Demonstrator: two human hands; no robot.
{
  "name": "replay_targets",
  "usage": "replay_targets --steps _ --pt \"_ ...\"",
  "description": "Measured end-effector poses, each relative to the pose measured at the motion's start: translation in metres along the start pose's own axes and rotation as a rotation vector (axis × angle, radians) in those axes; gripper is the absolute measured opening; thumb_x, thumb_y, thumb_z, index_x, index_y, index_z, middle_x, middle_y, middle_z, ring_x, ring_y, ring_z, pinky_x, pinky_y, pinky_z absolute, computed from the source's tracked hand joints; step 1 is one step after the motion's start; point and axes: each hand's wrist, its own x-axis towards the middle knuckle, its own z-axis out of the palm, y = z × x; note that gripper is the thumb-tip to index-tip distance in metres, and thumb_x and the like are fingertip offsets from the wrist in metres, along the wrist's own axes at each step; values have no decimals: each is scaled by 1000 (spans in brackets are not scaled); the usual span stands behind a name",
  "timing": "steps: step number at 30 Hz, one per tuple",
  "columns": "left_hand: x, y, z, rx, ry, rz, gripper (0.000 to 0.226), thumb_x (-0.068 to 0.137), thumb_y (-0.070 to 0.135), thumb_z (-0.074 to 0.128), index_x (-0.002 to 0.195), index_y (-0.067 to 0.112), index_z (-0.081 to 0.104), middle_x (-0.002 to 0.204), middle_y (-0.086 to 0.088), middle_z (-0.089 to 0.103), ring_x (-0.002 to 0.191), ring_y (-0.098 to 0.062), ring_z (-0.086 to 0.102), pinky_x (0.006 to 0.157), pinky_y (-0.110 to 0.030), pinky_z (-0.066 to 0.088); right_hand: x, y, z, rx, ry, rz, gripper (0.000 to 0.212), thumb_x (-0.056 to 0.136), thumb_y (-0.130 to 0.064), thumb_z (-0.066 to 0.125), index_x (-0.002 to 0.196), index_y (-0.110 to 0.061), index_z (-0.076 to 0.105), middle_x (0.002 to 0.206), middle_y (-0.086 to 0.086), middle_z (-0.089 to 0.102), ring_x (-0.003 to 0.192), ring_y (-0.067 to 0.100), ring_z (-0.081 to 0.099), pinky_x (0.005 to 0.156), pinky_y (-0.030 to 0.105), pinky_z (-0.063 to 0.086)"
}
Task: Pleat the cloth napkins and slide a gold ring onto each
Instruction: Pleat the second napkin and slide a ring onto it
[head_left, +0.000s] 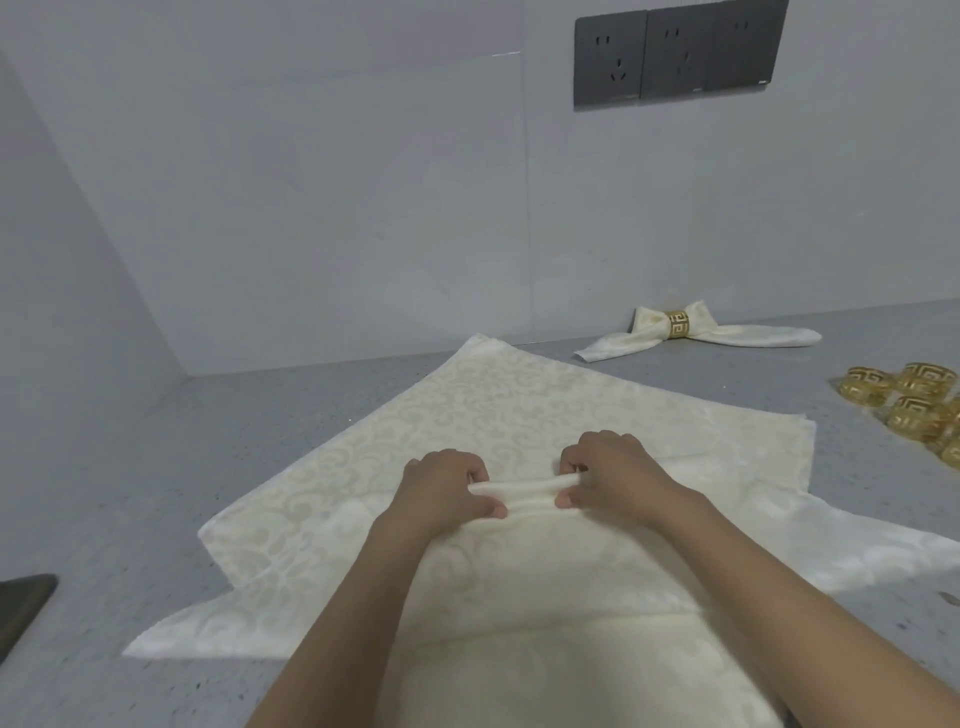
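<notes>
A cream patterned napkin (519, 566) lies in the middle of the grey speckled desk (156, 467), on top of other spread napkins (519, 400) of the same cloth whose corners stick out to the left, right and far side. A narrow ridge of gathered folds (519, 496) runs left to right across the top napkin. The left hand (447, 486) pinches the left end of this ridge, fingers curled over it and thumb pressed against its near side. The right hand (608, 478) pinches the right end the same way, thumb on the near side. The two hands sit close together, with the short ridge stretched between them.

Farther away to the right, close to the wall, lies a finished napkin (737, 335) with a gold ring (677, 323) around its middle. Near the right edge of the desk, a cluster of loose gold rings (914, 402) sits together. Dark power sockets (675, 52) are set in the wall above.
</notes>
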Motion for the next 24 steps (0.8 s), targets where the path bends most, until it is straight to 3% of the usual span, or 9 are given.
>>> replay_targets --steps 3,9,13,21,24 --pt "-12 4 3 19 128 55 28 71 41 78 74 23 57 77 9 49 74 -11 46 61 -24 31 -10 -2 4 -11 115 -38 20 83 -38 66 80 -28 49 81 -8 47 84 14 40 74 28 26" --pt "-34 7 11 53 281 106 22 74 40 73 72 24 58 79 8 54 80 -11 49 68 -24 34 -30 -5 5 14 242 -84 18 82 -40 67 86 -23 63 71 -13 48 80 13 42 68 26 24" --pt "-47 5 14 -19 253 86 28 70 42 77 69 25 55 75 8 56 73 -7 47 60 -19 30 -46 -5 4 128 240 -42 18 77 -40 72 80 -23 65 66 -16 49 80 10 46 60 12 27" --pt "-62 0 17 -199 154 31 28 64 40 82 62 27 58 74 10 56 66 -2 47 58 -17 32 -66 -5 2 313 136 74 22 73 -36 77 63 -32 58 74 -16 57 72 -3 48 58 13 31" --pt "-65 -4 18 -268 146 11 27 62 38 85 61 27 60 75 11 57 66 -3 47 60 -18 35 -69 -3 3 367 129 86 24 71 -35 79 60 -33 59 81 -14 62 78 -1 52 63 13 35"
